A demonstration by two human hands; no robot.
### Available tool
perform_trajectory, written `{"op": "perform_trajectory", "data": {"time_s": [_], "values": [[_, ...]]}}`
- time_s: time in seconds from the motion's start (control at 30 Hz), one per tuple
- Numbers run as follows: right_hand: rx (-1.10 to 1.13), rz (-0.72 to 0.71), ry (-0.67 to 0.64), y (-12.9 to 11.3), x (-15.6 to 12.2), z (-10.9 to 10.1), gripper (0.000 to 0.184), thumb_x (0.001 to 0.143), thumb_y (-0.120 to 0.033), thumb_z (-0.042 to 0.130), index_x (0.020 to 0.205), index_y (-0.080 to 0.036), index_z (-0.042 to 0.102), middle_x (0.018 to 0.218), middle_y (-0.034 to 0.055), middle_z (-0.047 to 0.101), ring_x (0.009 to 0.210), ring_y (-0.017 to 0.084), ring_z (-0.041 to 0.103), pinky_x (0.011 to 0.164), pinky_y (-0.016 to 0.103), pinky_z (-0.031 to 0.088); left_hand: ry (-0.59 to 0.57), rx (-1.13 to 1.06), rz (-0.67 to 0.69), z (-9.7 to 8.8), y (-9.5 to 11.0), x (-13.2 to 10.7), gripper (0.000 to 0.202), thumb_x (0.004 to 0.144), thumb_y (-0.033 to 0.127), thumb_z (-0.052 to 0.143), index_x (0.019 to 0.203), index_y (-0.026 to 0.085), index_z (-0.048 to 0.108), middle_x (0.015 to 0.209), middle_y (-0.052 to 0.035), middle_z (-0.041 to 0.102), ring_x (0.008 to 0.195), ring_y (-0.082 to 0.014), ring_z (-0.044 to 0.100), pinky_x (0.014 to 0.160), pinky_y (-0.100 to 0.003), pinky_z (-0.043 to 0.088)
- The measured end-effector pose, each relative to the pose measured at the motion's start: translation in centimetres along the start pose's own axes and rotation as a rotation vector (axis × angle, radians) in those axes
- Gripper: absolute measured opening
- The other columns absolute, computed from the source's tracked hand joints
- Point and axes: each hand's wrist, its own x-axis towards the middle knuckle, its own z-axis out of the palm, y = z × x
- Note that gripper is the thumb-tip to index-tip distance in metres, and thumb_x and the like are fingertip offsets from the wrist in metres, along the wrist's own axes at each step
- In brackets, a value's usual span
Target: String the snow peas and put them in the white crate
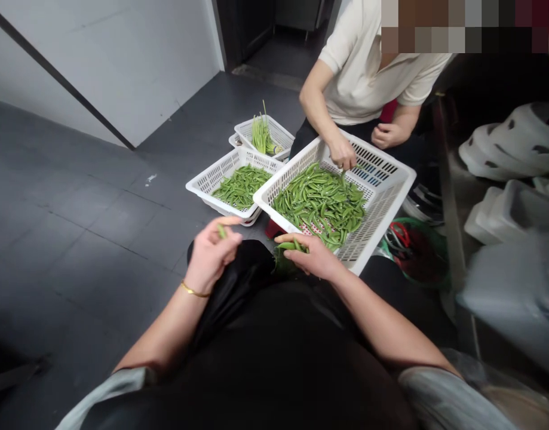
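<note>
My left hand (212, 251) is curled round a small green pea pod piece (221, 230) pinched at the fingertips, above my black apron. My right hand (310, 257) grips a few green pea pods (293, 245) at the near corner of a large white basket (382, 206) heaped with pea pods (321, 203). A smaller white basket (202, 184) to its left holds more pods (241, 186). Across the large basket a co-worker's hand (342, 152) reaches into the pods; their other hand (386, 135) is held closed near their body.
A third white basket (281, 132) behind holds thin green stems (260, 134). White clogs (516, 143) sit on a rack at right. A green tub (424, 272) with red items stands beside the big basket. Dark tiled floor (86, 227) lies to the left.
</note>
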Motion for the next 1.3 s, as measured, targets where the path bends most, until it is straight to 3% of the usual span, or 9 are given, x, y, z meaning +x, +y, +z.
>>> {"op": "perform_trajectory", "data": {"time_s": [0.17,0.23,0.33,0.4,0.47,0.6,0.87,1.1,1.3], "values": [[0.500,0.197,-0.331,-0.2,0.0,1.8,0.031,0.071,-0.023,0.059,0.100,-0.020,0.050,0.041,-0.0139,0.036,0.031,0.006,0.030,0.029,0.015,0.027,-0.406,0.480,0.196,3.4,-1.8,-0.3,0.026,0.075,0.021,0.067,0.101,0.019,0.071,0.075,-0.0040,0.063,0.065,-0.0113,0.054,0.062,-0.023,0.044],[0.624,0.239,-0.417,0.1,0.1,2.0,0.029,0.070,-0.024,0.061,0.095,-0.021,0.047,0.042,-0.0138,0.037,0.031,0.005,0.030,0.028,0.014,0.025,-0.439,0.470,0.240,3.5,-2.0,0.0,0.019,0.076,0.022,0.067,0.093,0.019,0.073,0.077,-0.0061,0.065,0.070,-0.0136,0.057,0.065,-0.025,0.046],[0.625,0.179,-0.450,0.6,0.2,1.5,0.023,0.075,-0.033,0.061,0.091,-0.019,0.050,0.045,-0.0103,0.044,0.031,0.005,0.032,0.027,0.015,0.025,-0.328,0.335,0.130,2.8,-2.0,0.1,0.012,0.073,0.024,0.069,0.083,0.017,0.073,0.087,-0.0086,0.067,0.064,-0.0121,0.057,0.056,-0.023,0.045],[0.552,0.104,-0.376,0.8,0.1,0.9,0.025,0.079,-0.038,0.058,0.092,-0.016,0.054,0.044,-0.0098,0.042,0.031,0.005,0.032,0.028,0.016,0.026,-0.211,0.182,-0.010,2.4,-1.9,-0.1,0.014,0.073,0.026,0.070,0.082,0.016,0.070,0.078,-0.0060,0.066,0.049,-0.0074,0.049,0.043,-0.020,0.037],[0.407,0.009,-0.176,0.5,0.0,0.3,0.026,0.082,-0.039,0.056,0.091,-0.015,0.058,0.044,-0.0101,0.038,0.032,0.005,0.033,0.031,0.017,0.027,-0.141,0.049,-0.147,2.3,-1.7,-0.3,0.017,0.071,0.026,0.071,0.082,0.014,0.068,0.058,0.0005,0.057,0.038,-0.0035,0.038,0.035,-0.017,0.024],[-0.072,-0.270,0.232,-0.9,-0.4,0.2,0.019,0.080,-0.031,0.061,0.092,-0.017,0.064,0.054,-0.0064,0.047,0.045,0.006,0.041,0.044,0.019,0.035,-0.243,-0.054,-0.380,2.7,-1.2,-0.7,0.021,0.067,0.025,0.073,0.081,0.010,0.067,0.050,0.0035,0.050,0.035,-0.0011,0.031,0.034,-0.016,0.016],[-0.482,-0.705,0.260,-1.7,0.2,1.4,0.013,0.087,-0.020,0.053,0.076,-0.018,0.060,0.071,0.0008,0.066,0.065,0.010,0.058,0.064,0.021,0.043,-0.333,-0.214,-0.560,3.8,-1.5,-1.4,0.021,0.066,0.025,0.071,0.078,0.008,0.066,0.050,0.0014,0.053,0.033,-0.0007,0.028,0.034,-0.017,0.013],[-0.621,-0.686,0.185,-1.0,0.3,1.4,0.016,0.089,-0.023,0.050,0.077,-0.019,0.059,0.071,0.0014,0.065,0.062,0.010,0.057,0.061,0.022,0.041,-0.333,-0.256,-0.577,3.9,-2.0,-1.5,0.021,0.065,0.023,0.072,0.077,0.008,0.064,0.048,0.0020,0.052,0.033,-0.0006,0.027,0.034,-0.016,0.012],[-0.761,-0.589,0.350,-0.4,-0.6,1.1,0.021,0.090,-0.028,0.045,0.081,-0.020,0.061,0.073,0.0070,0.064,0.067,0.016,0.056,0.065,0.029,0.040,-0.221,-0.398,-0.561,3.8,-2.8,-1.0,0.020,0.070,0.026,0.070,0.072,0.010,0.058,0.051,0.0036,0.050,0.033,0.0009,0.023,0.034,-0.015,0.014]]}}
